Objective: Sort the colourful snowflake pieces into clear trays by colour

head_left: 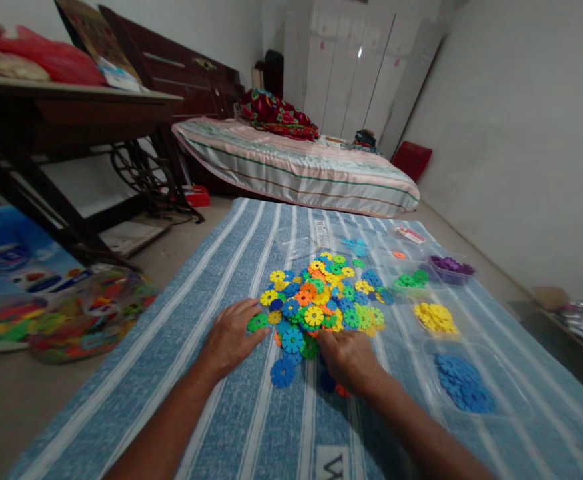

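A tall white wardrobe (341, 73) stood beyond a bed (296, 167) spread with a pale striped sheet. Before the bed was a table (171, 347) covered in blue-and-white striped cloth. A heap of multicoloured, notched, flower-shaped plastic discs (314, 315) lay on the middle of the table, well in from its left edge. Clear plastic containers stood toward the right edge: the nearest, a rectangular clear tray (506, 390), held blue discs (464, 383); farther along were yellow discs (436, 318), green discs (411, 279) and, close to the edge, purple discs (451, 267).

Both forearms entered from the near edge, angled inward. The left hand (231, 340) was held back upward at the heap's left side, fingers extended and close together, thumb moderately apart, near a green disc (258, 323); contact could not be determined. The right hand (351, 360) was at the heap's near side, knuckles up, fingers curled inward; fingertips were hidden, and whether they gripped a disc could not be told. One loose blue disc (282, 372) lay between the hands, toward the near edge.
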A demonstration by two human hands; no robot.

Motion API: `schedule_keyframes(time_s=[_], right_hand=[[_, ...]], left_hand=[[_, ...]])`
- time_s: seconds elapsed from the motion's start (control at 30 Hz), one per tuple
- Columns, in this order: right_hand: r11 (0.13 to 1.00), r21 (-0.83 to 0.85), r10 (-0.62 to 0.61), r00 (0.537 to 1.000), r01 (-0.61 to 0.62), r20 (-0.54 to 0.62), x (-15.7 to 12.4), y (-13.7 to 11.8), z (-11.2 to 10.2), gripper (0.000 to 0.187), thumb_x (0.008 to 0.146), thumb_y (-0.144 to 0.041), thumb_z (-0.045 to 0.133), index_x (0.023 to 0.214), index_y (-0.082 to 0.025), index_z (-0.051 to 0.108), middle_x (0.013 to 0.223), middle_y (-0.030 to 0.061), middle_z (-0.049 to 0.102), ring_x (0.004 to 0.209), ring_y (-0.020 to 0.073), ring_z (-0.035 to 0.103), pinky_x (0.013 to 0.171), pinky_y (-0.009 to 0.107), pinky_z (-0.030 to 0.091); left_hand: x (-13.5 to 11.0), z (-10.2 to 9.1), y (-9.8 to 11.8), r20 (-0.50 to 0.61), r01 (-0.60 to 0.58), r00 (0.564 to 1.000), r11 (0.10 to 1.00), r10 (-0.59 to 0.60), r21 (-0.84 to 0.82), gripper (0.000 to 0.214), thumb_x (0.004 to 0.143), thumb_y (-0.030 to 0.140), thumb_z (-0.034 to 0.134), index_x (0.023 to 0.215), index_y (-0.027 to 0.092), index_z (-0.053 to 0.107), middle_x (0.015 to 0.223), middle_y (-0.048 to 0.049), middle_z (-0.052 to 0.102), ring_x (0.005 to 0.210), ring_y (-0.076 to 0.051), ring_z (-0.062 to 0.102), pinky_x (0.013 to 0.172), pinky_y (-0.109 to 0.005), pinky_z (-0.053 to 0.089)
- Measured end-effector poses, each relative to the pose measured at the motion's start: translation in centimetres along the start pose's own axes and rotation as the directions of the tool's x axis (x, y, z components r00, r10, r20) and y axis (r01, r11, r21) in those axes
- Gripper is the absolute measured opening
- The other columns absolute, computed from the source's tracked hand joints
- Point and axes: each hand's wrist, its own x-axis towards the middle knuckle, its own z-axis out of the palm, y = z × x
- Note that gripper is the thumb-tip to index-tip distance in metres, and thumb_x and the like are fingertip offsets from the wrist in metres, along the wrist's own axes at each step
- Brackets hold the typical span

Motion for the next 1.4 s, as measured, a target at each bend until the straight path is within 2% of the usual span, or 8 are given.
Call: schedule_keyframes(time_s=[0.2,0.3,0.47,0.57,0.67,0.77,1.0,1.4], right_hand=[[0.998,-0.046,0.051,0.998,-0.052,-0.032,0.3,4.1,-2.8,0.027,0.097,-0.024,0.042,0.083,-0.02,0.065,0.069,0.0031,0.072,0.056,0.0112,0.059,0.052,0.026,0.02],[0.957,-0.168,0.219,0.968,-0.238,-0.124,1.6,8.5,-5.6,0.031,0.098,-0.029,0.041,0.087,-0.018,0.068,0.07,0.0067,0.072,0.056,0.0132,0.058,0.053,0.027,0.016],[0.732,-0.144,0.545,0.699,-0.666,-0.463,2.9,12.6,-9.6,0.037,0.1,-0.037,0.037,0.11,-0.017,0.067,0.079,0.0115,0.072,0.062,0.0183,0.061,0.055,0.027,0.018],[0.813,-0.132,0.48,0.781,-0.567,-0.399,2.0,10.9,-9.2,0.034,0.098,-0.037,0.042,0.106,-0.018,0.07,0.077,0.0098,0.073,0.064,0.0187,0.062,0.056,0.027,0.021],[0.928,-0.083,0.344,0.921,-0.363,-0.185,0.4,7.9,-7.3,0.029,0.097,-0.035,0.046,0.095,-0.021,0.071,0.078,0.0074,0.074,0.068,0.0183,0.066,0.057,0.026,0.025],[0.976,-0.011,0.218,0.975,-0.218,0.048,-1.2,5.2,-5.6,0.023,0.096,-0.032,0.048,0.095,-0.023,0.07,0.082,0.0064,0.075,0.074,0.0185,0.069,0.058,0.026,0.029],[0.987,-0.021,0.157,0.914,-0.161,0.374,-3.5,1.3,-4.1,0.025,0.09,-0.039,0.058,0.1,-0.02,0.071,0.09,0.0128,0.076,0.084,0.0269,0.072,0.061,0.028,0.038],[0.967,0.15,0.14,0.922,-0.205,0.36,-3.5,2.4,-3.8,0.016,0.082,-0.019,0.06,0.093,-0.021,0.072,0.085,0.005,0.075,0.075,0.0179,0.067,0.056,0.024,0.031]], left_hand=[[0.1,0.1,-0.4,-0.028,-0.027,0.999,1.0,0.027,0.009,0.043,0.082,0.056,0.055,0.103,0.022,0.07,0.123,-0.0119,0.068,0.116,-0.03,0.062,0.102,-0.047,0.048],[0.1,0.1,-0.5,-0.03,-0.029,0.999,1.0,0.03,0.01,0.043,0.083,0.057,0.054,0.103,0.023,0.07,0.123,-0.011,0.069,0.116,-0.03,0.062,0.102,-0.047,0.048],[0.1,-0.2,-0.4,-0.004,-0.027,1.0,0.999,0.027,0.023,0.044,0.083,0.056,0.053,0.104,0.021,0.07,0.123,-0.0127,0.068,0.116,-0.03,0.062,0.102,-0.047,0.048],[0.0,-0.1,-0.5,-0.005,-0.029,1.0,0.999,0.029,0.014,0.043,0.083,0.055,0.053,0.104,0.021,0.07,0.124,-0.0124,0.068,0.117,-0.03,0.061,0.102,-0.048,0.048],[0.0,0.0,-0.4,-0.009,-0.018,1.0,1.0,0.018,0.006,0.043,0.083,0.055,0.054,0.103,0.022,0.07,0.124,-0.012,0.068,0.117,-0.03,0.061,0.103,-0.048,0.047],[0.1,0.1,-0.3,0.008,-0.003,1.0,1.0,0.003,-0.001,0.043,0.082,0.055,0.055,0.104,0.021,0.069,0.125,-0.0132,0.067,0.119,-0.031,0.06,0.104,-0.048,0.046],[0.1,0.1,0.0,0.002,0.006,1.0,1.0,-0.006,-0.009,0.039,0.08,0.053,0.057,0.102,0.022,0.068,0.124,-0.0121,0.067,0.119,-0.03,0.06,0.104,-0.048,0.046],[0.1,0.1,-0.6,-0.025,-0.021,0.999,1.0,0.021,0.005,0.043,0.082,0.058,0.054,0.103,0.024,0.07,0.123,-0.0104,0.069,0.116,-0.031,0.062,0.102,-0.048,0.048]])
